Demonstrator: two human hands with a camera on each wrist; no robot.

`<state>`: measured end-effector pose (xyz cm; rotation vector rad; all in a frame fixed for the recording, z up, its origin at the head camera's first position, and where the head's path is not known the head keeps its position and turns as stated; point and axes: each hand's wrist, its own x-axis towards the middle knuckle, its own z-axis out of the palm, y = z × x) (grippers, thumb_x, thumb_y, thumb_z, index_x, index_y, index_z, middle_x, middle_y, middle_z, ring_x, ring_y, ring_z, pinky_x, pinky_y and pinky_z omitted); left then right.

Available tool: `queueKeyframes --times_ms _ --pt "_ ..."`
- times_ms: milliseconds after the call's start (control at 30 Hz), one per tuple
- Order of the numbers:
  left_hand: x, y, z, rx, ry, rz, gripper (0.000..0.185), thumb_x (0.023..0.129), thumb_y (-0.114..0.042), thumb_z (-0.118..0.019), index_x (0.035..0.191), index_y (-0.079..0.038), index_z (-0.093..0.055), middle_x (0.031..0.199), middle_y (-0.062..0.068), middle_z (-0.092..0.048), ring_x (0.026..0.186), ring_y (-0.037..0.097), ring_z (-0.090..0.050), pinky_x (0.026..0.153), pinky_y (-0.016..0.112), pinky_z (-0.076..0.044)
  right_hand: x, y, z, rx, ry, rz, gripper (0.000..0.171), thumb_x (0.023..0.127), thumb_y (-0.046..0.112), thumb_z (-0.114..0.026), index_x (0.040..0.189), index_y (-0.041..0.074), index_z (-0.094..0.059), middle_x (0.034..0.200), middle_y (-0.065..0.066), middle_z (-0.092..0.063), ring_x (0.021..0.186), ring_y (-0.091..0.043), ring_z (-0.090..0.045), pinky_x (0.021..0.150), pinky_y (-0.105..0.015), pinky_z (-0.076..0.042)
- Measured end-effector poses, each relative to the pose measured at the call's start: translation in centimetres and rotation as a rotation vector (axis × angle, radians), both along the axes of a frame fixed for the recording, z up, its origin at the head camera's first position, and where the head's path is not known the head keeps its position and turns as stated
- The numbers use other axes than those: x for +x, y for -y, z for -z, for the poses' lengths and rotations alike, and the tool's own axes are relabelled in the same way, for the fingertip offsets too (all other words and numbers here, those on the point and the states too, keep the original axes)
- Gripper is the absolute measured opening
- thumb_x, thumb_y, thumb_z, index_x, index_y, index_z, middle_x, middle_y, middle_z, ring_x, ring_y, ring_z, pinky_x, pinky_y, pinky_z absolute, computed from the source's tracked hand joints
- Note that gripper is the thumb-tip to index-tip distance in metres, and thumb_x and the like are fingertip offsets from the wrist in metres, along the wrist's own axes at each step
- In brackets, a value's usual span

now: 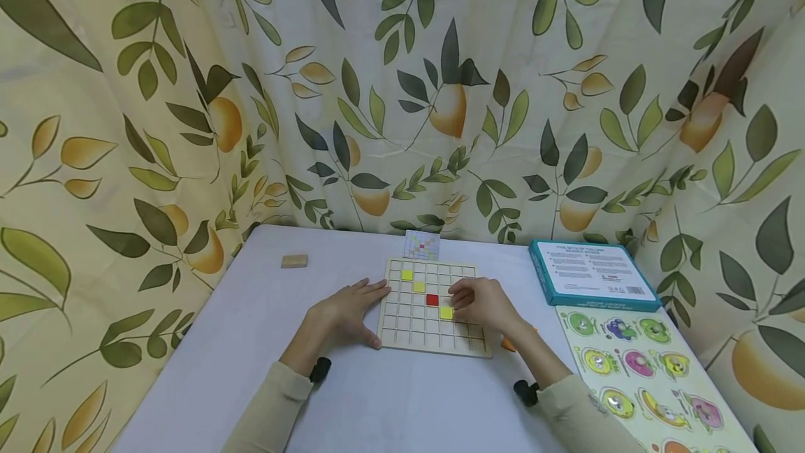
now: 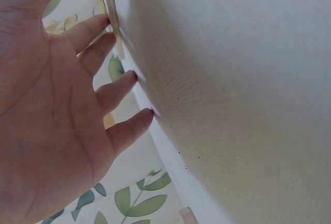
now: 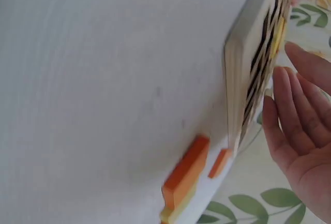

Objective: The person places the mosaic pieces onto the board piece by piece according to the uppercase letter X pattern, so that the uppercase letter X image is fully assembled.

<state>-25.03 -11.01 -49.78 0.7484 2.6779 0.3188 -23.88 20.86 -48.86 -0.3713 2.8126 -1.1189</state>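
"Pale wood makes up the square gridded board (image 1: 409, 331), yes?"

"Yes, right of centre in the lower half of the frame, flat on the white-covered bench (image 1: 390, 397). Two yellow square tiles (image 1: 407, 275), then a red square tile (image 1: 432, 300), then a third yellow square tile (image 1: 446, 312) run diagonally from its upper left towards its lower right."

"What's the left hand (image 1: 349, 310) doing?"

"It's spread wide at the board's left edge, thumb apart from the straight fingers (image 2: 95, 53), touching that edge and gripping nothing."

"And the right hand (image 1: 484, 306)?"

"Over the board's right side, just beside the third yellow square tile, its fingers bent. Whether a piece sits between thumb and fingertips, I can't tell."

"Anything near it?"

"Orange blocks (image 3: 186, 169) on the bench by the board, at the bottom of the right wrist view, partly behind that wrist from above. A small printed pattern card (image 1: 422, 245) is just behind the board's top edge."

"Farther out?"

"Upper left of the bench, a small tan rectangular block (image 1: 294, 261); at right, a flat teal-edged box (image 1: 594, 275) above a cartoon-fruit sheet (image 1: 636, 363)."
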Motion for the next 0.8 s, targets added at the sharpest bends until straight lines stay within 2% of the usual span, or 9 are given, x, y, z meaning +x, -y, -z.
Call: queueKeyframes --times_ms 200,533,800 --pt "0.1 0.0 -0.2 -0.001 0.009 -0.002 0.114 0.074 -0.057 -0.090 0.166 -0.025 -0.032 0.173 -0.007 -0.022 0.160 0.031 -0.016 0.126 0.056 -0.024 0.7 -1.8 -0.6 -0.001 -0.030 0.036 0.035 0.085 0.002 -0.085 0.118 0.003 -0.075 0.100 -0.005 -0.075 0.088 -0.017 -0.070 0.084 -0.036 -0.062" --pt "0.4 0.0 -0.5 0.018 0.012 -0.011 0.112 0.074 -0.054 -0.091 0.165 -0.025 -0.033 0.173 -0.007 -0.024 0.160 0.031 -0.016 0.125 0.057 -0.025 2.5 -5.2 -1.3 0.063 -0.096 0.101 0.031 0.085 0.002 -0.083 0.115 0.001 -0.075 0.099 -0.008 -0.076 0.087 -0.018 -0.070 0.080 -0.036 -0.062" --pt "0.3 -0.1 -0.4 0.012 0.008 -0.006 0.113 0.073 -0.055 -0.091 0.165 -0.024 -0.033 0.173 -0.006 -0.023 0.160 0.031 -0.017 0.125 0.057 -0.026 4.3 -7.6 -1.7 0.126 -0.006 0.119 0.034 0.083 0.003 -0.084 0.116 0.002 -0.075 0.104 -0.010 -0.075 0.092 -0.023 -0.068 0.080 -0.037 -0.061"
